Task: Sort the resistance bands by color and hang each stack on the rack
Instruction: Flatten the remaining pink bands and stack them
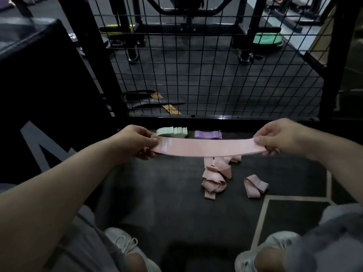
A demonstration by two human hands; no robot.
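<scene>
Stretched flat above the floor (157, 189): one pink band (206, 147), pinched at its left end by the left hand (135, 142), thumb on top and fingers curled under, and at its right end by the right hand (280, 138) in much the same grip. Beyond it, close to the foot of the wire rack (216, 65), a neat green stack (172, 131) and, just beside that, a purple stack (208, 134). Below the band, a tangled pink heap (215, 177) with a lone folded pink loop (255, 186) near it, neither stacked yet.

Probably mid-flattening, ahead of folding or laying down a pink stack. Likely trouble from here:
- snapping back on a slipped pinch, held as it is by the very ends and seemingly under light tension
- folding unevenly, giving a sloppy stack awkward to hang
- landing on the purple stack by mistake, with pale colours easy to confuse in such dim light
- dragging a forearm through the heap and knotting it worse

No hooks clearly visible on the mesh, so hard to judge where to hang anything
</scene>
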